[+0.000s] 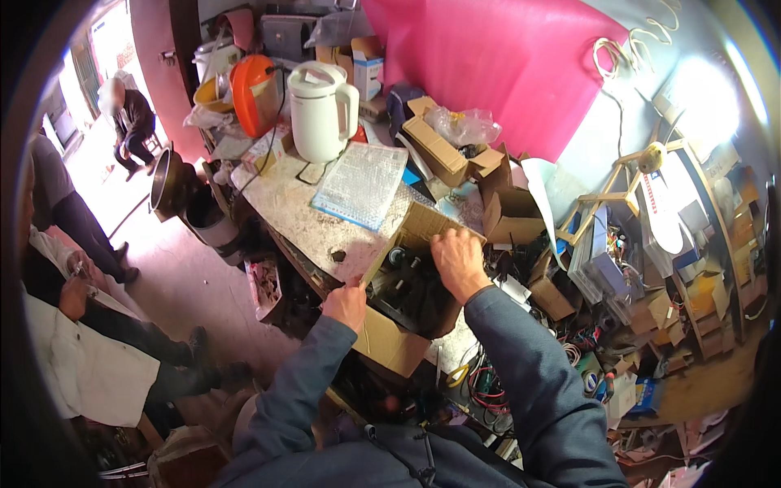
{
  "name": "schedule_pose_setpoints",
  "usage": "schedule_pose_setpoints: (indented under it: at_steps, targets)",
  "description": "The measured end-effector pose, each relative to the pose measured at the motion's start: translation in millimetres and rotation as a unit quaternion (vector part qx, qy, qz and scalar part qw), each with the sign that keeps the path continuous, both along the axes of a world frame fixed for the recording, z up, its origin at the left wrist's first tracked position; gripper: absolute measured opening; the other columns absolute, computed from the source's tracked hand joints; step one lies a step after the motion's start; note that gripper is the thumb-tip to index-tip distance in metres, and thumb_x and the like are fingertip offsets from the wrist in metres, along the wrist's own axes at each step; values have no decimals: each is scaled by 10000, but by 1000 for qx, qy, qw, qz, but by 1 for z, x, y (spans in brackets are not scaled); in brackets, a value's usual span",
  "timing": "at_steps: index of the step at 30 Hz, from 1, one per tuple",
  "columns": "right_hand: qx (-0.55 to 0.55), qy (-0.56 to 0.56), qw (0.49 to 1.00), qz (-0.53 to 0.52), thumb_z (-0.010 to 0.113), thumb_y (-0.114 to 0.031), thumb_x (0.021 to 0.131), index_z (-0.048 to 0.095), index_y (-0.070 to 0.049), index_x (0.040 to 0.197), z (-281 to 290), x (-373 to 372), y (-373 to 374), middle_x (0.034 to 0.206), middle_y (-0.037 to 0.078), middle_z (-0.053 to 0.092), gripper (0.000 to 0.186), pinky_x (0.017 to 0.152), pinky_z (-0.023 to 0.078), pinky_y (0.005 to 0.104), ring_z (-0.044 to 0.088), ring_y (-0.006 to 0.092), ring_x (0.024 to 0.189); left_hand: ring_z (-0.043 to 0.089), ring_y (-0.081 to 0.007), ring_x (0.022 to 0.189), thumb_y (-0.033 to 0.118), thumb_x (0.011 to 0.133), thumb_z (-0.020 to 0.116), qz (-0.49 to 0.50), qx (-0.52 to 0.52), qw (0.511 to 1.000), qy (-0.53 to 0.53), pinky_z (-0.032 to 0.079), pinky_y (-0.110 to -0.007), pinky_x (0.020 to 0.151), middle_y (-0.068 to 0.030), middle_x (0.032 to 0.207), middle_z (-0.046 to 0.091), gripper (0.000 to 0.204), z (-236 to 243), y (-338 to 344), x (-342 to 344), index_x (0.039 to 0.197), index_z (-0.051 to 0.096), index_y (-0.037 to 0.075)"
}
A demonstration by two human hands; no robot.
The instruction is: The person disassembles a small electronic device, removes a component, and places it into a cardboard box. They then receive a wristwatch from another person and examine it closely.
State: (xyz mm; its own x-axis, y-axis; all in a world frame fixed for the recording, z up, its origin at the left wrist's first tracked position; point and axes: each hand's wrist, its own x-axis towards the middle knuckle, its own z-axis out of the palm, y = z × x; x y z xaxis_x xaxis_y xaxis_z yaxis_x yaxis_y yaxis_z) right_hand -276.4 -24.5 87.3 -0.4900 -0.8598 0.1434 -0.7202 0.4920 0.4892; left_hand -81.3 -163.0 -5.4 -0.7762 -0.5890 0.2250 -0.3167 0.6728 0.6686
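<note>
An opened cardboard box [392,343] stands tilted at the front corner of the worktable, its near flap folded outward. Dark parts [407,289] lie inside it, too shadowed to name, with a small shiny round piece [396,257] among them. At the box's left edge my left hand [345,306] is closed, thumb and fingers pinching the cardboard. My right hand [458,259] grips the far right rim, fingers bent over the edge. Beyond the box, a sheet of bubble wrap [364,185] lies on the worktable [286,202].
A white jug-like appliance [319,114] and an orange appliance [252,95] stand at the back left. More opened boxes [512,213] crowd the right side, beside tangled wires [486,382] and a wooden frame [610,195]. Several people [89,358] are on the left.
</note>
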Motion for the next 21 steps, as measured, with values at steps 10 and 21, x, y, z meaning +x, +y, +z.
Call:
schedule_pose_setpoints:
  at_steps: [10, 21]
  targets:
    - [-10, -128, 991, 38, 644, -130, 844, 734, -68, 741, -13, -27, 6, 770, 168, 730, 150, 649, 583, 435, 746, 335, 746, 678, -448, 673, 249, 1033, 549, -33, -24, 999, -17, 535, -539, 609, -248, 666, 647, 289, -23, -6, 1, 968, 691, 6]
    - [35, -314, 947, -49, 535, -132, 920, 752, -4, 907, -18, -14, 14, 984, 235, 744, 252, 831, 603, 475, 734, 421, 933, 668, -466, 690, 257, 1033, 552, -8, -6, 1000, -23, 520, -558, 633, -273, 694, 641, 414, -10, -3, 2, 770, 691, -31]
